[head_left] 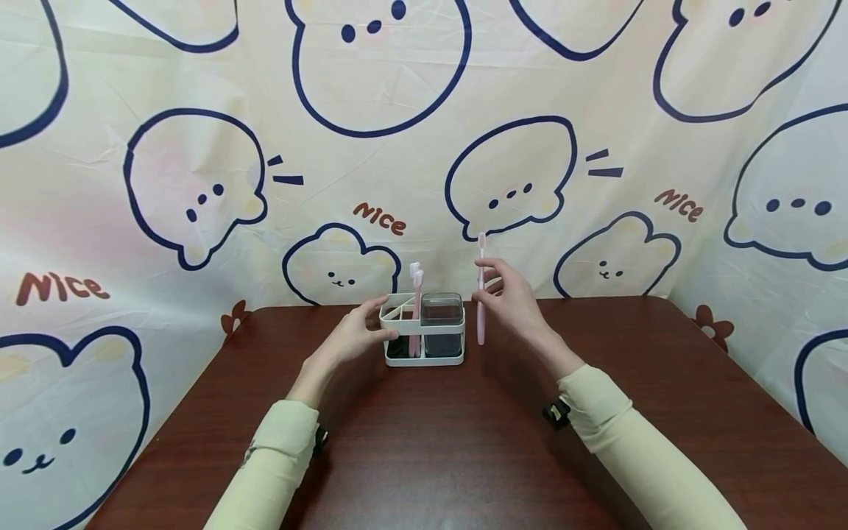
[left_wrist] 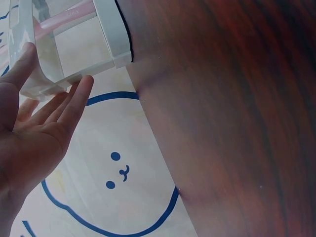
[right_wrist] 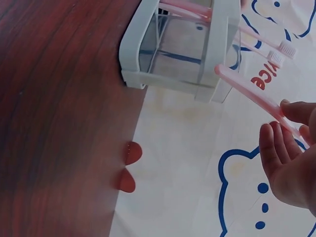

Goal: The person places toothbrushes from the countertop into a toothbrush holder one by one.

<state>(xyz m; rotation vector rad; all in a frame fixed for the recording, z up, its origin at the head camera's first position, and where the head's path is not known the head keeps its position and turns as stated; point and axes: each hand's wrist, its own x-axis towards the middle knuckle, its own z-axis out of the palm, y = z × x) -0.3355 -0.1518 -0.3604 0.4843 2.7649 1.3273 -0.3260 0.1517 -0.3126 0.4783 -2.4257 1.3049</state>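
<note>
A white toothbrush holder (head_left: pixel 424 361) with a clear cup (head_left: pixel 442 309) in its right part stands toward the back of the table. Two pink toothbrushes (head_left: pixel 416 302) lean upright in its middle slot, bristle heads above the rim. My left hand (head_left: pixel 351 335) grips the holder's left end, thumb at the front of the upper rail and fingers along the side. Just right of the holder, my right hand (head_left: pixel 509 298) pinches another pink toothbrush (head_left: pixel 481 324) between thumb and fingers, head up. In the right wrist view that brush's handle end (right_wrist: pixel 222 71) overlaps the holder's upper rim (right_wrist: pixel 224 39).
The dark brown wooden table (head_left: pixel 424 456) extends in front of the holder and to both sides. Behind it hangs a pale cloth (head_left: pixel 371 177) printed with blue-outlined cartoon faces, also covering the left and right sides. Black wrist devices (head_left: pixel 556 414) sit near both cuffs.
</note>
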